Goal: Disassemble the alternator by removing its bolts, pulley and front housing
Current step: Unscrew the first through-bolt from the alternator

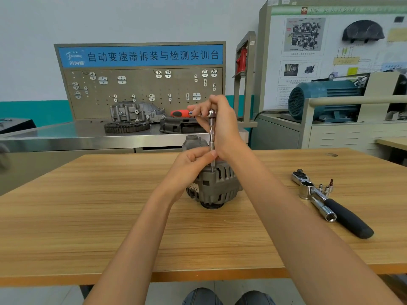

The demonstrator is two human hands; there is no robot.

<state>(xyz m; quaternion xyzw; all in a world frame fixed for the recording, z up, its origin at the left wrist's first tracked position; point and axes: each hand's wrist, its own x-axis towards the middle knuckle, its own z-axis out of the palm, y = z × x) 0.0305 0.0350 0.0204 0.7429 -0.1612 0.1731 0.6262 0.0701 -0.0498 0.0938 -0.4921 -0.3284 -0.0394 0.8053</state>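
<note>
The grey alternator point(217, 187) stands upright on the wooden table point(88, 205), pulley end down. A small ratchet with a red handle point(180, 112) carries a long thin extension point(211, 137) that runs straight down into the top of the housing. My right hand point(222, 124) grips the ratchet head at the top of the extension. My left hand point(193, 164) pinches the lower part of the extension just above the alternator, with its fingers curled round the shaft. The bolt under the tool is hidden.
To the right on the table lie a large black-handled ratchet point(343, 216), a loose socket point(328, 213) and a few small bits point(328, 187). Behind stands a steel bench point(88, 137) with gearbox parts, a pegboard and a blue motor point(323, 100).
</note>
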